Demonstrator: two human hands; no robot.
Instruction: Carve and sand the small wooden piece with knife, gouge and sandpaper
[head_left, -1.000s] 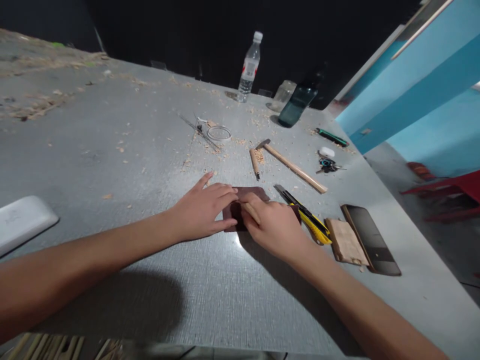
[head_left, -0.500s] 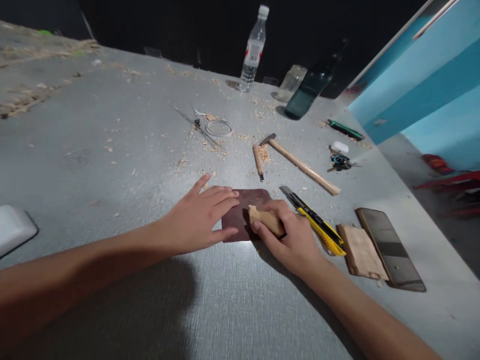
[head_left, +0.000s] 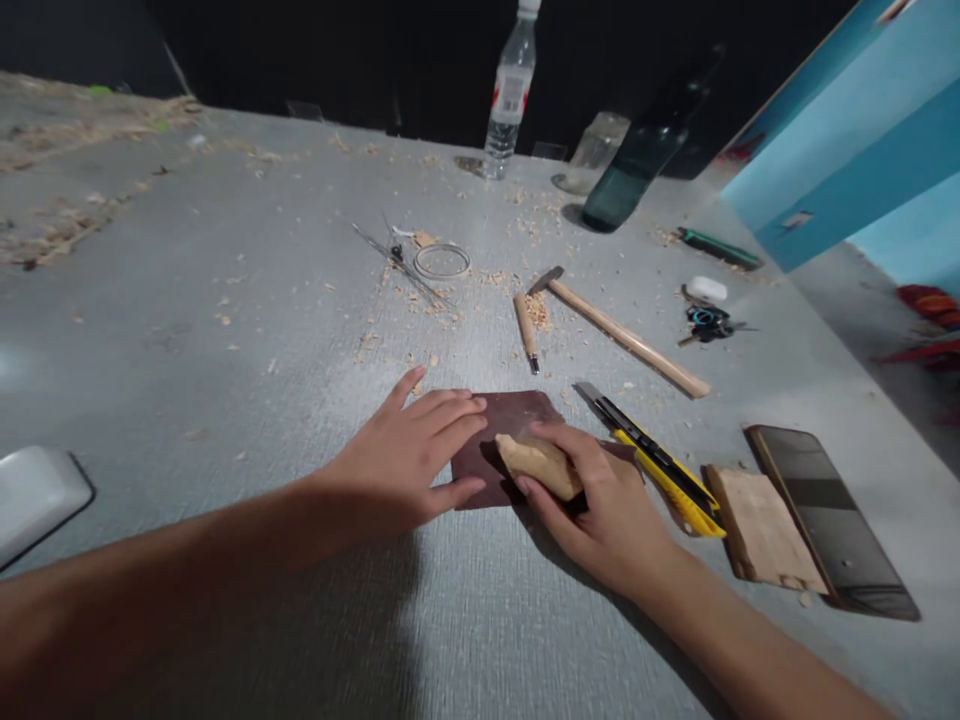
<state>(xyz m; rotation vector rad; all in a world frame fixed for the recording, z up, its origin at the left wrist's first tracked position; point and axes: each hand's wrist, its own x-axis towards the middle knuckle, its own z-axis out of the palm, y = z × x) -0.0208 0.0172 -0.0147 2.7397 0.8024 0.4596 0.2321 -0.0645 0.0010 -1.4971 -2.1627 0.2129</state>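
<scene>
A dark brown sheet of sandpaper [head_left: 474, 462] lies flat on the table. My left hand [head_left: 401, 455] rests on its left side, fingers stretched out and the thumb apart. Against the sheet, my right hand [head_left: 611, 510] grips a pale carved piece of wood [head_left: 538, 466] between thumb and fingers. The wood's rounded, knobbly end points left; its other end is hidden in the palm. A yellow utility knife [head_left: 667, 472], blade out, lies just right of my right hand. Beyond the sandpaper is a wooden-handled carving tool [head_left: 526, 330].
A hammer [head_left: 630, 340] lies beyond the knife. To the right are a wood block [head_left: 769, 525], a phone [head_left: 836, 520] and keys [head_left: 709, 322]. Bottles [head_left: 510, 110] and a jar [head_left: 596, 150] stand at the back. Wood shavings and a wire coil [head_left: 442, 262] are scattered ahead.
The piece of wood in my right hand has shifted slightly left and nearer over the sandpaper. My left hand keeps its place on the sheet. The whole view has moved a little.
</scene>
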